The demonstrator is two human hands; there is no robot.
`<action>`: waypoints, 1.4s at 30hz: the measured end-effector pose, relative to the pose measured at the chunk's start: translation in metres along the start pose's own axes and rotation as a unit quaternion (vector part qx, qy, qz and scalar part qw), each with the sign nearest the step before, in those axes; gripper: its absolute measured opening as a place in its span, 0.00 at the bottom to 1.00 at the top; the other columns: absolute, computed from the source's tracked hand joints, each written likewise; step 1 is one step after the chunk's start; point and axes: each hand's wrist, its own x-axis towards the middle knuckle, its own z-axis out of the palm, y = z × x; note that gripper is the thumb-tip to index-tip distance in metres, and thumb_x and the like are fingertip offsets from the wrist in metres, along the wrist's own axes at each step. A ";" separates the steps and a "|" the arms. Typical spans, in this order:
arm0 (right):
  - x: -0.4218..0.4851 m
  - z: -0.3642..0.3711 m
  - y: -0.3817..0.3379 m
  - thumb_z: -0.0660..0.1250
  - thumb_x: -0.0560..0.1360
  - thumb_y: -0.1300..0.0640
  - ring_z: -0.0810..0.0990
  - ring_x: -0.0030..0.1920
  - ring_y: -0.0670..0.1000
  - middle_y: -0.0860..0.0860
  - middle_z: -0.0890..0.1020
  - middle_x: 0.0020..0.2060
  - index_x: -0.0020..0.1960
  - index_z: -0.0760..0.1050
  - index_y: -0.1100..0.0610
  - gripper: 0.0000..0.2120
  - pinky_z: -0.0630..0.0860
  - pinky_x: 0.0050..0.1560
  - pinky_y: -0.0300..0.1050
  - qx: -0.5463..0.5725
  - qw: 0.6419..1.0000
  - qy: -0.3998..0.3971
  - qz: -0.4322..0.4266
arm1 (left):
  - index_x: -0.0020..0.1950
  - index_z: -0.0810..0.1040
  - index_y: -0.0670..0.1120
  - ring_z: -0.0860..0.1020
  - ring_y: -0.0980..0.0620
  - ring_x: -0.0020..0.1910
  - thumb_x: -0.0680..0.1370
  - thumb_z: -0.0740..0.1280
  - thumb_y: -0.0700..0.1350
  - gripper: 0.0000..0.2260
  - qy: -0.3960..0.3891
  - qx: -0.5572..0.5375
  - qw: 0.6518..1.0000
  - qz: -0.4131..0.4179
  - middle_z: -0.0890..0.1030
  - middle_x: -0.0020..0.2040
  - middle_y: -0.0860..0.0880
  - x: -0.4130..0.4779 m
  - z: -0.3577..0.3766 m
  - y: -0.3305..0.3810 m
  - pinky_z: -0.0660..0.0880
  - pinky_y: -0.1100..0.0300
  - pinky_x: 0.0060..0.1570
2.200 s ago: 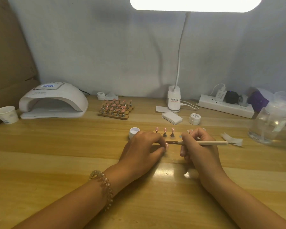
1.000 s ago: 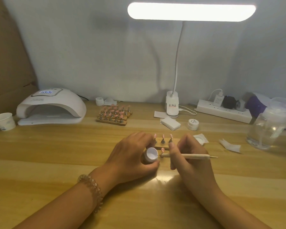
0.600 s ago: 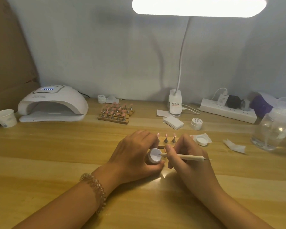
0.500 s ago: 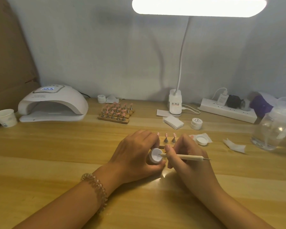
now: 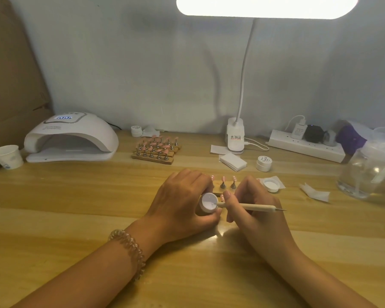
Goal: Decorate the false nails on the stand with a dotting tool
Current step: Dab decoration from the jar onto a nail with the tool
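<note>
The left hand [image 5: 182, 196] and right hand [image 5: 253, 203] cover most of the nail stand [image 5: 217, 194] at centre frame. The lamp head [image 5: 267, 7] is cut by the top edge, the clear bottle [image 5: 369, 170] by the right edge.

A pale wooden tabletop [image 5: 76, 218] runs up to a grey wall. At its far left corner sits a white curing lamp [image 5: 71, 138], with a paper cup [image 5: 6, 156] at the left edge beside it. Along the far edge stand a little white pot [image 5: 136, 130], a wooden block of nail holders [image 5: 157, 150], a desk lamp base [image 5: 235, 138] and a power strip [image 5: 305, 145]. Nearer the middle lie a stack of white pads [image 5: 232, 162], a labelled jar [image 5: 264, 163], an upturned white lid [image 5: 271, 184] and a crumpled wipe [image 5: 315, 193]. A clear bottle [image 5: 369, 172] stands at the right edge. Mid-table, a small stand [image 5: 222, 186] holds pink false nails [image 5: 223, 179].
</note>
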 end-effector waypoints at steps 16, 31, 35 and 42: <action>0.007 -0.008 0.009 0.63 0.80 0.49 0.75 0.24 0.48 0.54 0.84 0.34 0.49 0.79 0.59 0.14 0.71 0.25 0.34 0.186 0.971 0.036 0.146 | 0.52 0.67 0.55 0.72 0.52 0.49 0.73 0.68 0.54 0.13 0.011 -0.027 0.961 -0.276 0.76 0.47 0.57 0.003 0.016 -0.031 0.59 0.56 0.48; 0.010 -0.009 0.009 0.68 0.77 0.50 0.75 0.24 0.45 0.51 0.82 0.29 0.47 0.77 0.60 0.12 0.71 0.24 0.35 0.165 0.968 0.027 0.188 | 0.61 0.65 0.54 0.76 0.54 0.51 0.72 0.71 0.53 0.22 -0.006 -0.065 0.969 -0.237 0.77 0.54 0.57 0.001 0.013 -0.021 0.68 0.60 0.47; 0.010 -0.011 0.006 0.69 0.77 0.51 0.75 0.24 0.46 0.51 0.83 0.29 0.46 0.72 0.60 0.13 0.71 0.24 0.37 0.179 0.961 0.042 0.206 | 0.61 0.69 0.50 0.74 0.52 0.52 0.71 0.72 0.50 0.21 0.025 0.008 0.984 -0.178 0.76 0.55 0.54 0.000 0.009 -0.015 0.67 0.61 0.49; 0.009 -0.012 0.004 0.68 0.78 0.61 0.72 0.21 0.46 0.53 0.78 0.24 0.39 0.69 0.59 0.11 0.69 0.22 0.36 0.217 0.949 0.053 0.220 | 0.50 0.71 0.50 0.71 0.53 0.41 0.71 0.70 0.50 0.11 0.019 0.023 0.999 -0.042 0.73 0.43 0.54 0.000 0.000 0.025 0.68 0.62 0.36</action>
